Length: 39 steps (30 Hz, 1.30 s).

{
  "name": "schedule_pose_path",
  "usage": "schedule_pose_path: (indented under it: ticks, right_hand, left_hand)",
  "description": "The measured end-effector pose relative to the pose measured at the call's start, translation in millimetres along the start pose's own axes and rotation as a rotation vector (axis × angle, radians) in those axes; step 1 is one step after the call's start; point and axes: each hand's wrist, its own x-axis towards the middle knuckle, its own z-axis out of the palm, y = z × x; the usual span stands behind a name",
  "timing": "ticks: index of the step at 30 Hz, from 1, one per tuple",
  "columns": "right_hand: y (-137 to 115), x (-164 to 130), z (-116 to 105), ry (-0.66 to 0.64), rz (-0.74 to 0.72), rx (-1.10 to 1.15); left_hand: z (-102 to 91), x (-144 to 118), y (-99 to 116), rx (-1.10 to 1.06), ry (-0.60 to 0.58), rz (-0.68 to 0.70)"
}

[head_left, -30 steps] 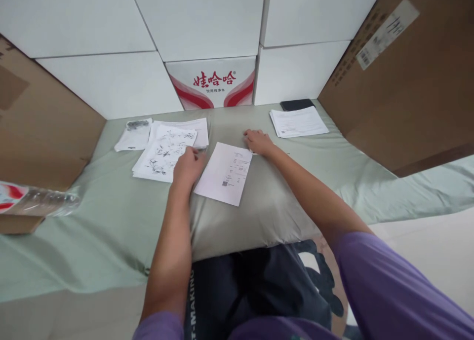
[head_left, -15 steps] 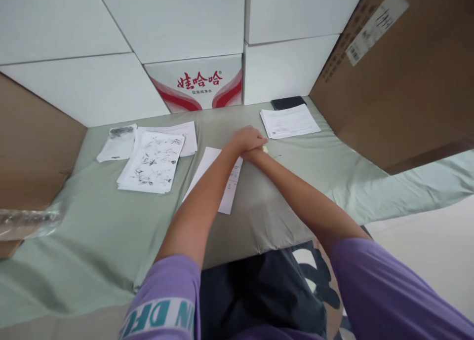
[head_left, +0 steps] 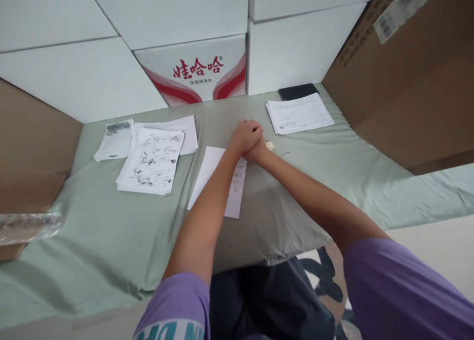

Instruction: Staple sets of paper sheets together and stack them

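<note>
The left hand (head_left: pixel 245 136) lies over the right hand (head_left: pixel 259 152), both curled; what they hold cannot be told. A sheet (head_left: pixel 211 172) lies just under them, a small tag (head_left: pixel 270 145) beside.

Dark phone (head_left: pixel 298 91) beside paper stack (head_left: pixel 299 113)

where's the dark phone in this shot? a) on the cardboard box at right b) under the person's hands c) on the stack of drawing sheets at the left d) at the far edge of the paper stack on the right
d: the dark phone lies on the green cloth just beyond the right paper stack, well away from the left hand and right hand, which meet near the middle sheet.
</note>
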Motion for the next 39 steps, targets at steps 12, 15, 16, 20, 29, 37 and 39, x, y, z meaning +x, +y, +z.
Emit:
schedule_pose_path:
  ticks: [12, 15, 16, 20, 29, 37, 39]
  right_hand:
    - [0.1, -6.9, -10.6, 0.23, -0.047, -0.233]
    - [-4.1, -15.4, -19.7, 0.395, -0.055, -0.103]
    - [-6.0, -20.5, -22.6, 0.451, -0.064, -0.069]
    - [-11.8, -55.7, -24.6, 0.614, -0.087, 0.023]
    - [-9.6, -152.1, 13.7, 0.411, -0.05, 0.523]
    - [-23.8, -198.0, 16.2, 0.213, 0.033, 0.807]
    - [-5.4, -196.1, 1.6, 0.323, 0.033, 0.688]
  left_hand:
    - [-28.0, -56.4, -13.9, -0.005, 0.158, -0.185]
    - [-41.7, -86.5, -21.2, 0.169, 0.056, -0.203]
    - [-44.2, -92.8, -22.3, 0.227, 0.009, -0.172]
    - [-46.4, -101.9, -22.1, 0.381, -0.11, -0.076]
    - [-70.9, -129.6, -6.3, 0.155, -0.172, -0.156]
    - [-78.1, -148.0, 40.0, -0.152, -0.184, -0.06]
    - [-64.0, -147.9, 41.1, -0.152, -0.093, -0.044]
